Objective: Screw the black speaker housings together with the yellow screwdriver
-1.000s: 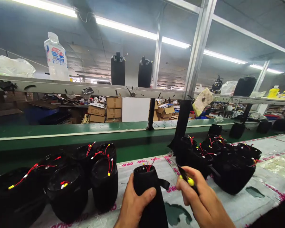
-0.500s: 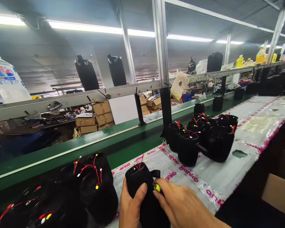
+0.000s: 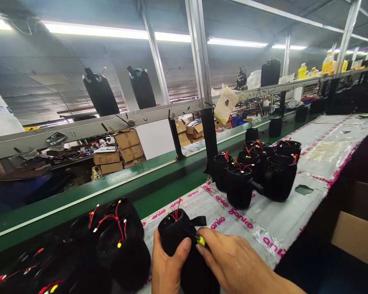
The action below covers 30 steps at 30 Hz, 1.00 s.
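A black cylindrical casing (image 3: 196, 265) with red wires rising from its open top leans at the bottom centre. Wrapped around its left side is my left hand (image 3: 168, 265), the thumb lying across the front. My right hand (image 3: 230, 257) pinches a small tool with a yellow handle (image 3: 201, 241) between thumb and fingers, its dark tip against the casing's side near the rim. A black strap (image 3: 198, 221) sticks out from the casing just above that hand.
More black casings with red wires stand at the left (image 3: 125, 253) and on the right (image 3: 239, 185) of the white printed covering (image 3: 248, 228). Behind runs a green conveyor (image 3: 159, 192), below a metal shelf (image 3: 159, 112) with two black units. Cardboard boxes (image 3: 127, 141) lie beyond.
The view has shifted slightly, so the background sits further left and higher. Both hands keep their hold, and the yellow-handled tool has tilted a little.
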Available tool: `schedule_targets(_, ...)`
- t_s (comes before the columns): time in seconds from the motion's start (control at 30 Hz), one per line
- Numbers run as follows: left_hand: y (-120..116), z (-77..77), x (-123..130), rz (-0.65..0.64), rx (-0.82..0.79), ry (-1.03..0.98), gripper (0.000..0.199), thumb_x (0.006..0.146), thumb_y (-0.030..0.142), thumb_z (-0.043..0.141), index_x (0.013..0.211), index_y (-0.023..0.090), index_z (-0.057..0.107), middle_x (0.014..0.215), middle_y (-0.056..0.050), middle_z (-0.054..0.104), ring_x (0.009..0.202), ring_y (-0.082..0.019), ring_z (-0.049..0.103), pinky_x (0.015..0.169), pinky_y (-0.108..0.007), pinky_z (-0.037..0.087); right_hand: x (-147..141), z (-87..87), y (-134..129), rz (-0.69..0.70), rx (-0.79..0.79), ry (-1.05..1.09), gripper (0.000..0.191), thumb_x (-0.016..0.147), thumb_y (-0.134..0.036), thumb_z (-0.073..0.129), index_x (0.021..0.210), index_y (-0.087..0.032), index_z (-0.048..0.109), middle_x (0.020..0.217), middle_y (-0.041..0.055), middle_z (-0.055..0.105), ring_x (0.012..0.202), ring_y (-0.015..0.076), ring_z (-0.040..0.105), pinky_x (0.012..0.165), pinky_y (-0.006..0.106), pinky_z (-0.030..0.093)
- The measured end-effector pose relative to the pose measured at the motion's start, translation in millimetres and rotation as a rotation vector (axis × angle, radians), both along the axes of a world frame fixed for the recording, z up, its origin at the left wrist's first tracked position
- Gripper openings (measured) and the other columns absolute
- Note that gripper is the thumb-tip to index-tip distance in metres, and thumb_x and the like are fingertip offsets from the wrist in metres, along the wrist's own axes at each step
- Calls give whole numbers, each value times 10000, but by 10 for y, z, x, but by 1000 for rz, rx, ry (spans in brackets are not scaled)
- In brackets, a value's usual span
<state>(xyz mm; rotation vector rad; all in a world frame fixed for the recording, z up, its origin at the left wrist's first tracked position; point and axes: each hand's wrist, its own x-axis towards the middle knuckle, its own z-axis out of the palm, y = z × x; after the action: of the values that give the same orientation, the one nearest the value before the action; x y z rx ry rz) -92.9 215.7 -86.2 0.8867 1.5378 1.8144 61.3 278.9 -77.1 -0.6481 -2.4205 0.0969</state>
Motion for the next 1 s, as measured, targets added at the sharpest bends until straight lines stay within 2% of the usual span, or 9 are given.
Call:
schedule_targets(0.17,-2,18,38,60,-19,79,732,637,552,837,1192,181,535,1012,-86,762,934,-302,728,838,-391,565,2,-25,-1,-10,45,21,112,983,-141,419,1046,-210,481,779,6,690,600,213,705,489,326,378)
schedule_targets(0.23,2,13,49,95,-25,130,743,635,543,831,1212,176,537,1036,-88,756,964,-299,714,869,-396,552,0,-38,-8,-29,66,8,111,985,-147,405,1050,-208,471,759,7,686,577,215,701,469,327,357)
schedule_targets(0.33,14,-7,55,141,-19,185,742,625,525,825,1221,172,559,1068,-95,749,990,-308,702,906,-412,532,-9,-38,-23,-71,126,-1,113,980,-135,380,992,-222,451,691,-9,662,498,210,672,428,337,293)
schedule_targets(0.47,23,-31,56,202,-23,223,736,586,521,834,1191,178,596,1020,-87,749,949,-324,700,868,-422,540,-20,-3,-33,-117,200,-15,142,928,-104,398,904,-242,421,601,-34,611,393,203,608,396,353,200)
schedule_targets(0.7,12,-36,52,184,-57,255,738,617,519,812,1226,184,563,1085,-98,724,1028,-344,668,950,-474,499,-45,25,-25,-131,221,-144,213,783,-50,505,914,-217,478,659,-9,621,424,215,626,408,368,160)
schedule_targets(0.87,7,-24,37,188,-69,262,716,631,530,799,1216,195,555,1096,-87,712,1049,-339,658,967,-465,489,-67,64,-43,-125,170,-249,270,710,-35,546,904,-216,499,719,13,650,447,227,639,411,374,162)
schedule_targets(0.93,4,-29,31,194,-85,263,719,645,532,793,1227,187,549,1101,-96,712,1053,-343,657,972,-472,482,-67,39,-36,-117,161,-196,211,788,-49,520,904,-222,489,704,7,646,449,223,638,403,374,211)
schedule_targets(1.0,3,-43,29,175,-74,235,719,660,542,790,1234,186,542,1109,-103,717,1053,-346,665,979,-472,478,-59,-25,-15,-59,133,-61,144,906,-83,447,952,-216,479,717,4,654,495,212,663,418,358,312)
